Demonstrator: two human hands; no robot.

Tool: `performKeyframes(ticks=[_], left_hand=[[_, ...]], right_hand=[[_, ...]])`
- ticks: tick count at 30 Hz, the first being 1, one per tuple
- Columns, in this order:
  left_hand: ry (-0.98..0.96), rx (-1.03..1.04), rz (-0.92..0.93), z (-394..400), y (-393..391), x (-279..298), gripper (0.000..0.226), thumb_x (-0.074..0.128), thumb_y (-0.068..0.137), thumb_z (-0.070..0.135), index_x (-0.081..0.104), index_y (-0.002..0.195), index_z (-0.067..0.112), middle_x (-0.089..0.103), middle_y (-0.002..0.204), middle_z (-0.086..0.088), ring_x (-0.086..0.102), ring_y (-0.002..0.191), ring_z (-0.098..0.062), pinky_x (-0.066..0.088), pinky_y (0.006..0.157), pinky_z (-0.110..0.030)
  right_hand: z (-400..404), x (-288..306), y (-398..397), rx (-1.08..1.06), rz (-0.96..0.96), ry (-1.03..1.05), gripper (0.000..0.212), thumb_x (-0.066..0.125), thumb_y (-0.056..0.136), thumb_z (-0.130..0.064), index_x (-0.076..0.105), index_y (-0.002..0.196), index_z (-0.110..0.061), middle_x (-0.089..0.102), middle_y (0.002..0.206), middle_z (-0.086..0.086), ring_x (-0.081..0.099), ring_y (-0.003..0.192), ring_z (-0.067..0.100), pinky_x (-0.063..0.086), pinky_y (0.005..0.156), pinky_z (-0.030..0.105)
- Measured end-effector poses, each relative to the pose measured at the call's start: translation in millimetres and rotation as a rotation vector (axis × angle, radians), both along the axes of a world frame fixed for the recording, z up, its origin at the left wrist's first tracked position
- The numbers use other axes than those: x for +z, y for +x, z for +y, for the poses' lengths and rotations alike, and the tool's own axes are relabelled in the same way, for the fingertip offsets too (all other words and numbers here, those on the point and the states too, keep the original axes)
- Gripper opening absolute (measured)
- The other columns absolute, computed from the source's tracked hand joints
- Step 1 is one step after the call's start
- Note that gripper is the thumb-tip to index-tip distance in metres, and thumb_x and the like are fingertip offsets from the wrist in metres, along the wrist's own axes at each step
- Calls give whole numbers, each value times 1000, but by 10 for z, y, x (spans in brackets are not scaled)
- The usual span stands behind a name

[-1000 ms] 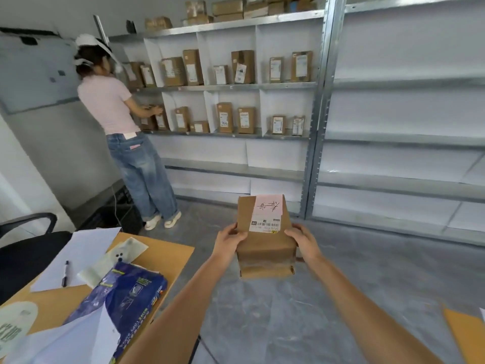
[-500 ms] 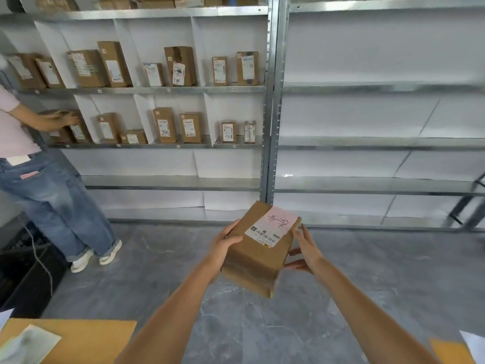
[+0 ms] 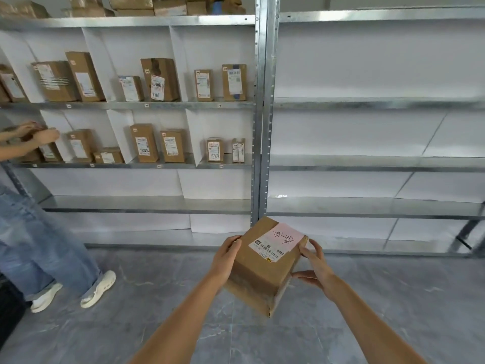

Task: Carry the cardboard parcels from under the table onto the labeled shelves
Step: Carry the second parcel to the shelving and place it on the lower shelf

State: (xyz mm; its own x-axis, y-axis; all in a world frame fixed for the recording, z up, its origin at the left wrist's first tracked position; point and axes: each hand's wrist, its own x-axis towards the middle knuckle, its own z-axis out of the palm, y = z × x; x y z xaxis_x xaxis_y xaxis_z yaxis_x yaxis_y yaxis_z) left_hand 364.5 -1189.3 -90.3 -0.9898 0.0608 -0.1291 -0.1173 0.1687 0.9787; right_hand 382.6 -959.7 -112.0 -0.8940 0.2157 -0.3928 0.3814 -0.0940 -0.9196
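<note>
Mid-carry step: I hold one brown cardboard parcel with a pink-and-white shipping label (image 3: 265, 261) out in front of me, tilted, over the grey marbled floor (image 3: 131, 324), just short of the silver metal upright post (image 3: 262, 106) that splits the shelving. My left hand (image 3: 225, 258) is wrapped on the parcel's left side, fingers curled over its top edge. My right hand (image 3: 313, 266) braces the right side, fingers spread loosely, thumb under the lower corner. So both hands are gripping the parcel, not yet on any shelf.

Left of the post, the steel shelves with white paper dividers (image 3: 131, 105) carry upright brown boxes (image 3: 160, 80); right of the post the shelves look bare. Another person's hands (image 3: 39, 132) work far left of the post.

Next, I judge: read the label's handwritten mark, match it to the small tags on the shelf edges, step closer, stand the parcel upright in that bay.
</note>
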Motion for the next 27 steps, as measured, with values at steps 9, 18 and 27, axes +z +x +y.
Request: performKeyframes(ticks=[9,18,27], left_hand=[[-2,302,-4,1090,-1217,233,25,34,99,23,45,89,3,50,92,-12,43,83,-23,33,61,-29],[-71,-188,-60,2297,-2021,325,38,58,88,40,46,106,9,50,100,-6,50,98,-23,42,77,-34],[-191,-525,-75,3684,-2894,313,45,61,84,45,43,111,13,51,108,-4,49,98,-19,40,78,-33]], right_hand=[[927,193,-939,-89,91,-5,38,60,85,-45,44,113,-25,50,122,9,47,114,25,38,97,47],[2019,280,-1260,-357,141,-86,51,62,84,-44,37,126,-28,49,116,8,51,107,28,50,87,49],[3174,204,-1744,-690,100,-138,30,58,87,-39,51,103,-15,48,90,2,49,88,23,48,86,54]])
